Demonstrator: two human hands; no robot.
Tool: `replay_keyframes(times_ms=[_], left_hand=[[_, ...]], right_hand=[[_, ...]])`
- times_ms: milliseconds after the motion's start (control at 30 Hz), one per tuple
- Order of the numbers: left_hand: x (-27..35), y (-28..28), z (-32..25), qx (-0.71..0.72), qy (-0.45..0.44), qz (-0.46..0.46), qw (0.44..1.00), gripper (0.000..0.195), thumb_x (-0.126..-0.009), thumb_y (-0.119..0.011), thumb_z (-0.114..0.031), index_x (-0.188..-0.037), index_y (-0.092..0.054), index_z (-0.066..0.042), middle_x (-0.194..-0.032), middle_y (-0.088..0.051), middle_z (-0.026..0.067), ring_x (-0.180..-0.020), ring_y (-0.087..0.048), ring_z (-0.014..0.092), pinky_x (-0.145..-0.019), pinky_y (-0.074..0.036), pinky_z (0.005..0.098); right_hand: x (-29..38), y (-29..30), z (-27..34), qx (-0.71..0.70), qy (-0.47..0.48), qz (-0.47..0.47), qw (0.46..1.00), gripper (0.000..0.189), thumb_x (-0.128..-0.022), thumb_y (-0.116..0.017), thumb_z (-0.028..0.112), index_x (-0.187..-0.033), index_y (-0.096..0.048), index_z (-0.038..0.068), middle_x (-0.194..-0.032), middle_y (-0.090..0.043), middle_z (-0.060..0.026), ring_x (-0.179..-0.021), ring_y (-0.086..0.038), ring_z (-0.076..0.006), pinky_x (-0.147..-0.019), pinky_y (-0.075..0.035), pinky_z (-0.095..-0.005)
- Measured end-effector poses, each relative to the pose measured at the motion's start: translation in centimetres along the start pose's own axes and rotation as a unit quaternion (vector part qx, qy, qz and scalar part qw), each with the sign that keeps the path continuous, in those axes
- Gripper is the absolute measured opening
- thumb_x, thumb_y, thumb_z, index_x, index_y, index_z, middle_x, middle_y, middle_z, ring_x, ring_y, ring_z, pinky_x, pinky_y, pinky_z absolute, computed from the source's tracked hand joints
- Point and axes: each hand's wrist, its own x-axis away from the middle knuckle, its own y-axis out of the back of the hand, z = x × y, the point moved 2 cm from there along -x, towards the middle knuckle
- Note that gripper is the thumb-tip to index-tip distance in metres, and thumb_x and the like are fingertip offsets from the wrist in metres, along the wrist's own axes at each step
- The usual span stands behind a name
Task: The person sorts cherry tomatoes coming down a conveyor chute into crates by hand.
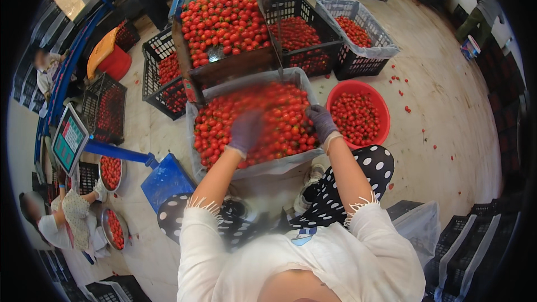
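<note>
Red cherry tomatoes (pixel 285 123) fill a plastic-lined crate in front of me, whose clear liner (pixel 268 171) folds over the rim. My left hand (pixel 247 129), in a purple glove, is over the tomatoes left of the middle. It is blurred by motion, and its fingers cannot be made out. At the crate's right side, my right hand (pixel 322 121), also gloved, has its fingertips at the outermost tomatoes. Whether it pinches one is hidden. Just beyond the crate, a sloping sorting chute (pixel 230 76) carries more tomatoes.
A red basin (pixel 384 128) of tomatoes stands right of the crate. Black crates (pixel 310 52) flank the chute. A blue platform scale (pixel 168 180) is at left, near a seated person (pixel 63 222) and metal bowls (pixel 121 222). Loose tomatoes (pixel 407 109) dot the floor.
</note>
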Motion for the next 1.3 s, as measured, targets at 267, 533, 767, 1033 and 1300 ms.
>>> replay_keyframes(times_ms=[267,533,767,1033,1300], left_hand=[[-6.7,-8.5,-2.0,-0.291,0.056,0.211,0.931,0.019,-0.080,-0.052,-0.017,-0.088,-0.068,-0.011,-0.092,-0.067,0.0133,-0.089,-0.065,0.029,-0.073,-0.050,0.0434],[-4.9,-7.6,-1.6,-0.209,0.093,0.050,0.972,0.022,-0.076,-0.059,-0.018,-0.096,-0.065,-0.010,-0.092,-0.066,0.0147,-0.090,-0.062,0.033,-0.078,-0.049,0.0433],[0.0,-3.4,-9.3,0.002,-0.019,0.002,1.000,0.034,-0.074,-0.066,-0.018,-0.105,-0.062,-0.006,-0.102,-0.061,0.0148,-0.098,-0.055,0.032,-0.090,-0.041,0.0404],[0.4,1.0,-17.4,0.059,-0.254,-0.119,0.958,0.044,-0.075,-0.069,-0.012,-0.116,-0.054,-0.004,-0.117,-0.054,0.0144,-0.112,-0.049,0.032,-0.101,-0.034,0.0427],[0.9,0.3,-14.4,0.085,-0.232,-0.075,0.966,0.042,-0.077,-0.068,-0.014,-0.115,-0.055,-0.002,-0.114,-0.055,0.0160,-0.103,-0.052,0.032,-0.090,-0.042,0.0408]], right_hand=[[2.4,-3.7,-3.0,0.569,0.022,-0.087,0.818,0.044,-0.084,-0.051,0.024,-0.125,-0.042,0.011,-0.127,-0.047,-0.0207,-0.108,-0.055,-0.0383,-0.090,-0.044,-0.0501],[3.1,-2.9,-2.5,0.546,0.052,-0.049,0.834,0.040,-0.082,-0.049,0.016,-0.121,-0.045,0.010,-0.121,-0.050,-0.0227,-0.105,-0.056,-0.0374,-0.087,-0.046,-0.0478],[5.6,-3.5,-2.8,-0.403,0.074,0.260,0.874,0.038,-0.089,-0.044,0.025,-0.119,-0.048,0.003,-0.117,-0.055,-0.0123,-0.109,-0.052,-0.0239,-0.094,-0.044,-0.0374],[15.4,4.9,3.8,-0.595,0.097,0.327,0.728,0.028,-0.089,-0.057,0.026,-0.114,-0.054,0.012,-0.107,-0.056,-0.0117,-0.085,-0.058,-0.0209,-0.054,-0.049,-0.0274],[41.1,25.5,4.6,-0.015,0.268,-0.450,0.852,0.028,-0.084,-0.058,0.022,-0.110,-0.058,0.012,-0.092,-0.060,-0.0035,-0.079,-0.058,-0.0126,-0.060,-0.045,-0.0245]])
